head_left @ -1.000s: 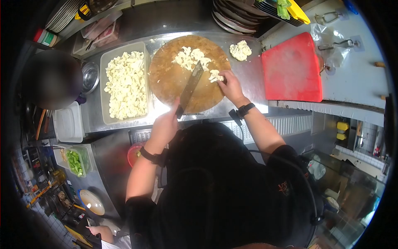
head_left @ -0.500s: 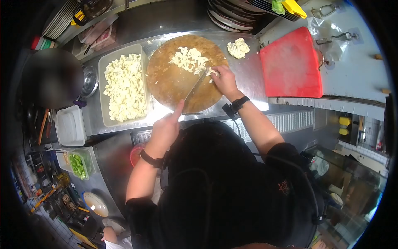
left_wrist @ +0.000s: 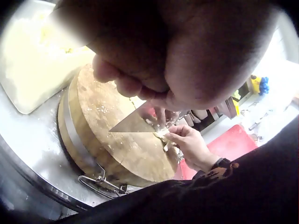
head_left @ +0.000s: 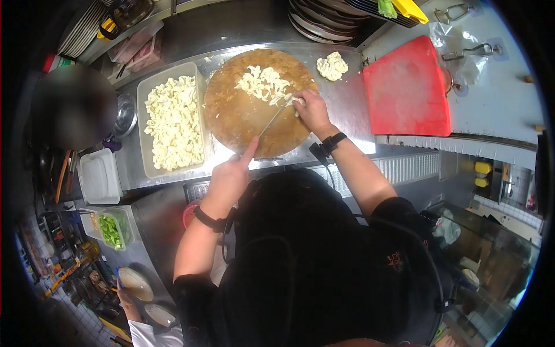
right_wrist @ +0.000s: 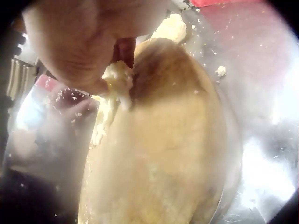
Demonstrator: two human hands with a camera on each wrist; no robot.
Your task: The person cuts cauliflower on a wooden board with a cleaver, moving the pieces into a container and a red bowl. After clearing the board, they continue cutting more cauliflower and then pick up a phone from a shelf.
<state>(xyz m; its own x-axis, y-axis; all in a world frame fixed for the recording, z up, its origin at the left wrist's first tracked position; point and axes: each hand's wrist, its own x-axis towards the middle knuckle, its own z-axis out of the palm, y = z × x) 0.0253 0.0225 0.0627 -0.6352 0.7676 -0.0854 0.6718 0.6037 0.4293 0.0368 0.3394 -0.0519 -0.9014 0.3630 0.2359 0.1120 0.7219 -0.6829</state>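
In the head view my left hand [head_left: 228, 178] grips a cleaver [head_left: 272, 121], its forefinger stretched along the blade. The blade stands edge-down on a round wooden chopping block [head_left: 234, 124], its tip close to my right hand [head_left: 313, 111]. That hand pinches a small cauliflower floret [right_wrist: 119, 80], which the right wrist view shows under the fingertips and beside the blade. Cut cauliflower pieces [head_left: 261, 81] lie on the far half of the block. In the left wrist view my left hand hides much of the cleaver's handle end.
A tub [head_left: 145, 159] heaped with cauliflower florets stands left of the block. One larger cauliflower chunk [head_left: 332, 66] lies on the steel counter [head_left: 347, 110] to the right, before a red cutting board [head_left: 406, 89]. Stacked plates [head_left: 318, 26] stand behind. Another person's arm [head_left: 128, 303] shows at lower left.
My right hand has drawn the floret left, up against the cut pieces. The cleaver has turned from its broad side showing to edge-down, its tip now beside the right fingers.
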